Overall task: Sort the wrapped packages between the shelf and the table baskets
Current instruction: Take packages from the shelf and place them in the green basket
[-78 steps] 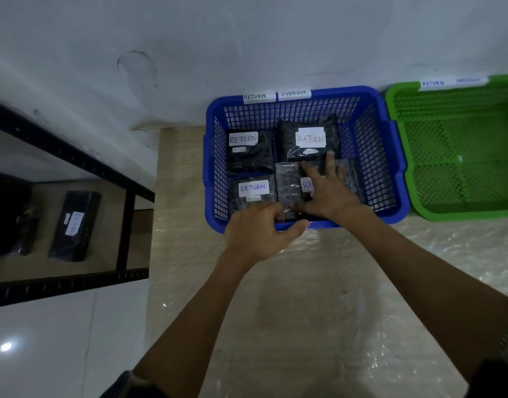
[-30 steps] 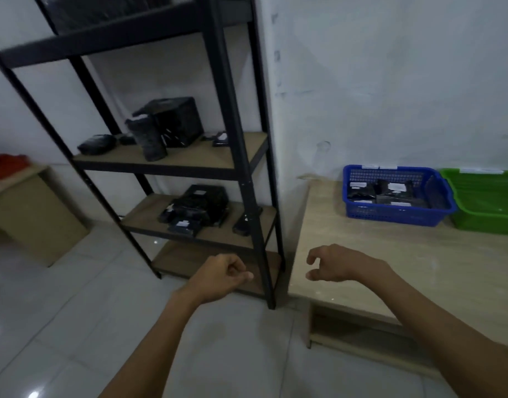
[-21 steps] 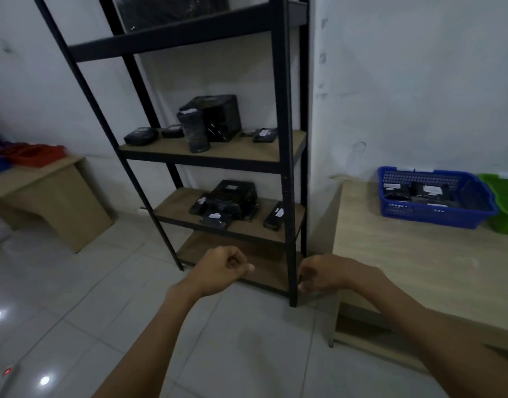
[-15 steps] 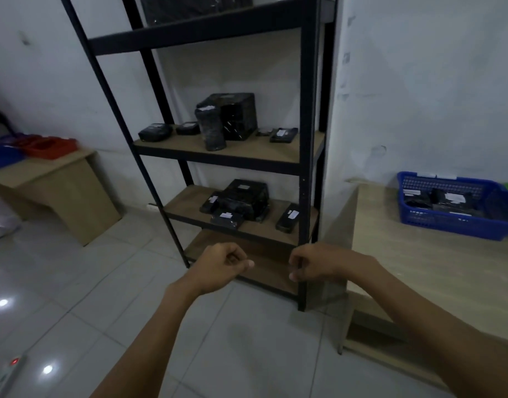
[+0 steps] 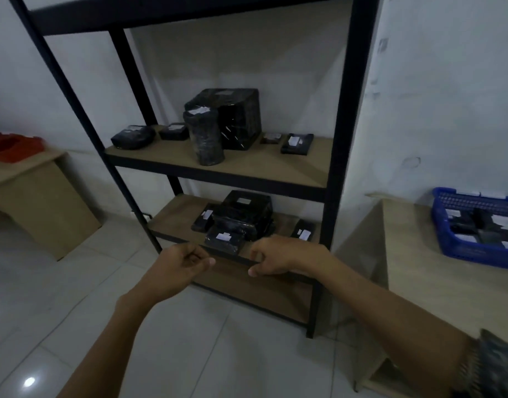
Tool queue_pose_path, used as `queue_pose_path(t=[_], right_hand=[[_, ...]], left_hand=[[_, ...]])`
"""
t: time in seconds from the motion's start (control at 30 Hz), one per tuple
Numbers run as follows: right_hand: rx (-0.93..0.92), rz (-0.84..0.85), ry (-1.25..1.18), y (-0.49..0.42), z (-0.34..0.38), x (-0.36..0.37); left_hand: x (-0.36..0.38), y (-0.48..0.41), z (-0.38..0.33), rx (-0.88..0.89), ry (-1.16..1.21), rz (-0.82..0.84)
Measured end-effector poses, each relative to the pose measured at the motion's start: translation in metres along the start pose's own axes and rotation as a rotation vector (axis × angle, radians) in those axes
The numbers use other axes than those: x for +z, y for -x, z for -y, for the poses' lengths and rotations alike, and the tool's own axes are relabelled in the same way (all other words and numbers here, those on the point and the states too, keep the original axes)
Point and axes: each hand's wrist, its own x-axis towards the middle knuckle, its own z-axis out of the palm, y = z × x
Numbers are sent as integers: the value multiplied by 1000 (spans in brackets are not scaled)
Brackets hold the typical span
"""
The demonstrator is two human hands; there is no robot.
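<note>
Ahead, bare tiled floor [image 5: 74,297] across the lower left, open up to the shelf [image 5: 341,139] posts. Right post near the table [image 5: 413,268] edge at right. Left hand [image 5: 181,265] and right hand [image 5: 278,258] loosely curled, empty, just before the lower board's front rail. Six wrapped packages [image 5: 232,119] on the middle board, four on the lower; more in the blue basket [image 5: 448,245], far right. Red tray [image 5: 11,146] upper left.

Black white-labelled packages [image 5: 241,216] rest on shelf [image 5: 275,168] and in blue basket [image 5: 459,251]
</note>
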Motion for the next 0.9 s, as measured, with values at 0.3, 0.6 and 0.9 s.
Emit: queue_pose_path(t=[0.3, 0.6, 0.9], right_hand=[[-18, -17, -40, -112, 17, -46], [-15, -159, -141, -229, 83, -78], [4, -388, -201, -331, 140, -94]], left_hand=[[-54, -89, 46, -18, 2, -43], [-140, -180, 123, 78, -3, -1], [-226, -270, 173, 242, -75, 33]])
